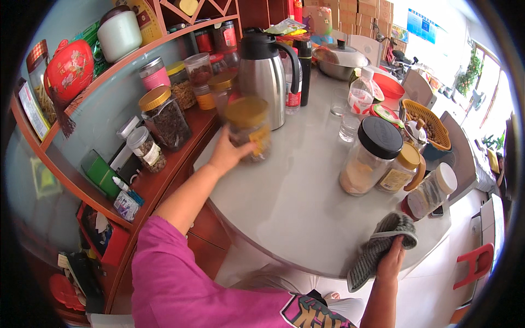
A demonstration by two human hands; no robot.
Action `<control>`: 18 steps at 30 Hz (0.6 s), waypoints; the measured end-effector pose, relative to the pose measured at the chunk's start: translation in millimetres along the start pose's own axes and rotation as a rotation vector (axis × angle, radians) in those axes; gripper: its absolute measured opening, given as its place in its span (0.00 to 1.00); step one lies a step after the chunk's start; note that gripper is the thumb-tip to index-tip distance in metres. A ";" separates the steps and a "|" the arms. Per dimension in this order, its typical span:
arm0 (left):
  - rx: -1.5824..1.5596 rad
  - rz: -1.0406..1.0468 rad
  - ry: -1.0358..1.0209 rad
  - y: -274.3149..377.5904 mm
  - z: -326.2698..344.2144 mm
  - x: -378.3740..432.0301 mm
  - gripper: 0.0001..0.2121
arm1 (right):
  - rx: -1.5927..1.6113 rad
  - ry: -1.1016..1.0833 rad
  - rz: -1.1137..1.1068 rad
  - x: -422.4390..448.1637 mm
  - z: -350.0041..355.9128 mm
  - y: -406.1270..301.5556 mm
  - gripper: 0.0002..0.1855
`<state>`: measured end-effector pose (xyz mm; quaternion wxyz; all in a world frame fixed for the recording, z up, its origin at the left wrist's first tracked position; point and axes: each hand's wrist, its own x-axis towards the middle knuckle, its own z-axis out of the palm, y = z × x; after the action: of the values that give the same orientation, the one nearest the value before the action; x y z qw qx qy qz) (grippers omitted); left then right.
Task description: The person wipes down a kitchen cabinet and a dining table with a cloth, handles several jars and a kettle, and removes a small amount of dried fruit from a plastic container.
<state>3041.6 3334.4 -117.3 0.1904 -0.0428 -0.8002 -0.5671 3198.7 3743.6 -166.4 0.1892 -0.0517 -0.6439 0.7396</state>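
Note:
My left hand grips the lower part of a clear jar with a gold lid, blurred by motion, in front of a steel vacuum jug. At the table's near right edge, my right hand holds a folded grey ribbed cloth. Beyond the cloth stand a black-lidded jar of tan powder, a gold-lidded jar with a handle and a tilted white-lidded jar.
At the left, a wooden cabinet shelf bears several jars, among them a gold-lidded one with dark contents. Farther along the grey tabletop are a water bottle, a drinking glass, a lidded steel pan and an orange basket.

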 end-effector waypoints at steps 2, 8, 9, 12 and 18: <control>-0.122 0.015 -0.209 17.3 20.6 -27.3 0.38 | 0.110 0.016 -0.047 1.6 0.7 5.9 0.26; -0.106 0.219 -0.522 100.3 97.3 -109.8 0.41 | 0.399 -0.089 -0.071 -9.3 -28.5 -7.7 0.28; -0.172 0.179 -0.569 108.3 107.1 -119.4 0.41 | 0.445 -0.006 -0.064 -9.6 -20.7 -19.6 0.28; -0.303 0.065 -0.643 101.8 126.3 -132.7 0.42 | 0.371 -0.067 -0.206 -3.0 11.1 -55.7 0.29; -0.175 0.117 -0.814 112.3 155.7 -134.7 0.38 | -0.637 -0.648 -0.505 39.9 42.0 -120.0 0.18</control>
<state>3158.1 3537.8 -109.0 -0.1140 -0.3247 -0.7550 -0.5581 3173.9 3730.2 -36.2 0.1275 0.2816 -0.8550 0.4163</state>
